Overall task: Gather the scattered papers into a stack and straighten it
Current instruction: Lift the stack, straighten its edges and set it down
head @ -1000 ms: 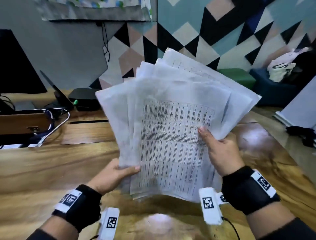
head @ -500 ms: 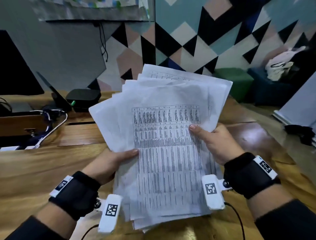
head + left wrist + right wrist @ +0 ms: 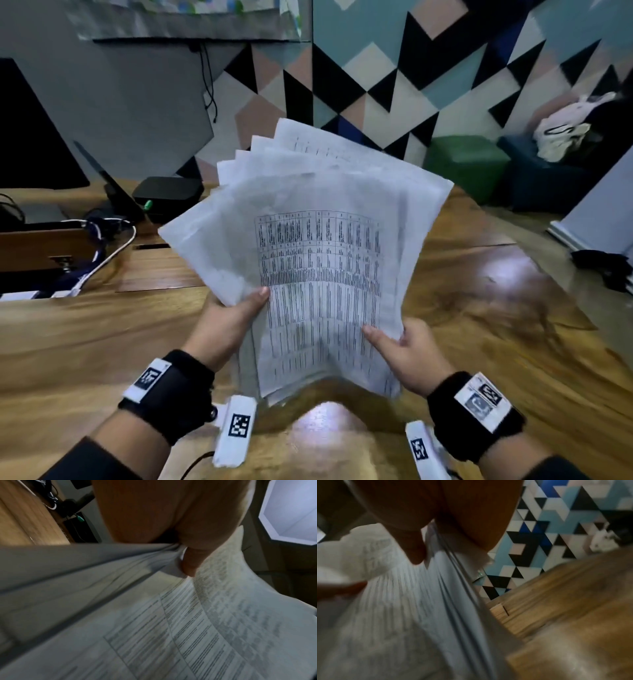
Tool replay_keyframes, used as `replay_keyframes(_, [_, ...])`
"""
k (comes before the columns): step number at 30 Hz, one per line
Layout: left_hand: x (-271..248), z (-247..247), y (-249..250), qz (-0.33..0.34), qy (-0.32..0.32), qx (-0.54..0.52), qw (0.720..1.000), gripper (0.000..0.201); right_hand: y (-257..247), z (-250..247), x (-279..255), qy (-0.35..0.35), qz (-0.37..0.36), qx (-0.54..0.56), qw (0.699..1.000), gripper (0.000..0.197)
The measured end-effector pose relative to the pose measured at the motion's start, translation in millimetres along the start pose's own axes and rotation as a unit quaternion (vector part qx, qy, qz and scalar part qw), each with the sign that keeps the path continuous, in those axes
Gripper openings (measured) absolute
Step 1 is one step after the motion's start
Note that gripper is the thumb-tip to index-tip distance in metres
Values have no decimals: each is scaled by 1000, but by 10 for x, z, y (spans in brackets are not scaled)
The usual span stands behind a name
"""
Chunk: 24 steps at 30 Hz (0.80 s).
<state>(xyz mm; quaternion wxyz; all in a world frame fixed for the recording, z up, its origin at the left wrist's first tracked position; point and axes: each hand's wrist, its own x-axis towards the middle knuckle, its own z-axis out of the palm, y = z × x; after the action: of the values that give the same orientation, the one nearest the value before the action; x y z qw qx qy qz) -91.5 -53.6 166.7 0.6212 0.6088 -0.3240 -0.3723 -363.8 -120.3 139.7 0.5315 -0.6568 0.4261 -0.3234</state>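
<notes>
A fanned bundle of white printed papers (image 3: pixel 318 246) stands nearly upright above the wooden table (image 3: pixel 102 329), top sheet showing a dense table of text. My left hand (image 3: pixel 236 315) grips its left edge, thumb on the front sheet. My right hand (image 3: pixel 400 346) pinches the lower right edge, thumb on front. The sheets spread unevenly at the top, corners offset to the left and back. In the left wrist view my left hand (image 3: pixel 187 563) has its thumb pressed on the papers (image 3: pixel 171 628). In the right wrist view the papers (image 3: pixel 402 615) hang blurred below my right hand (image 3: pixel 418 553).
A black box (image 3: pixel 168 195) with a green plug, cables (image 3: pixel 102 253) and a dark monitor (image 3: pixel 30 137) sit at the table's back left. A green stool (image 3: pixel 466 161) and a blue seat with a bag (image 3: pixel 561 133) stand beyond the right edge.
The bundle has tilted so its top fans right and back again. My right hand slid from the middle of the right edge down to the lower right corner. My left hand rose slightly.
</notes>
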Motion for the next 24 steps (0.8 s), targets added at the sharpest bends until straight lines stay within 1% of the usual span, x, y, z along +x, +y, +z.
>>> replay_keyframes(1, [-28, 12, -5, 10, 12, 8, 1000, 34, -21, 2, -10, -5, 2, 10, 1000, 21])
replay_keyframes(2, [-49, 43, -18, 15, 29, 13, 999, 34, -33, -18, -10, -20, 19, 41, 999, 24])
replay_keyframes(4, [-112, 119, -56, 17, 60, 10, 998, 43, -58, -27, -1, -61, 52, 99, 992, 27])
replay_keyframes(5, [-148, 167, -76, 21, 69, 5, 997, 41, -83, -8, 0, -66, 45, 83, 993, 23])
replay_keyframes(6, [-185, 214, -88, 27, 75, 1, 997, 38, -99, 21, 5, -53, 24, 28, 998, 21])
replay_keyframes(8, [-235, 285, -89, 38, 56, -8, 998, 46, -132, 57, 43, 9, -18, -64, 998, 25])
replay_keyframes(10, [-270, 318, -37, 66, 36, -8, 997, 53, -260, 22, 78, 80, -40, -25, 996, 24])
replay_keyframes(12, [-288, 328, 8, 110, 38, -31, 993, 47, -424, -53, 119, 137, -71, 33, 987, 26])
replay_keyframes(14, [-285, 316, 58, 127, 42, -50, 990, 43, -499, -69, 129, 145, -125, 27, 981, 30])
replay_keyframes(15, [-266, 309, 54, 133, 36, -48, 989, 39, -495, -50, 117, 149, -134, 34, 979, 29])
replay_keyframes(17, [-227, 273, -52, 124, 31, -33, 991, 30, -333, 34, 86, 168, -112, 61, 978, 26])
replay_keyframes(19, [-237, 229, -257, 97, 43, -17, 994, 23, -91, 123, 32, 163, -72, 77, 981, 25])
replay_keyframes(20, [-254, 214, -373, 83, 57, -10, 995, 22, -4, 155, 17, 163, -51, 86, 982, 26])
replay_keyframes(22, [-280, 236, -563, 64, 96, -3, 993, 14, 87, 200, 34, 187, -22, 100, 977, 30])
replay_keyframes(23, [-275, 265, -621, 65, 112, -5, 992, 10, 70, 219, 63, 204, -16, 110, 973, 30])
replay_keyframes(24, [-262, 299, -647, 67, 123, -9, 990, 12, 34, 237, 91, 216, -16, 124, 968, 30])
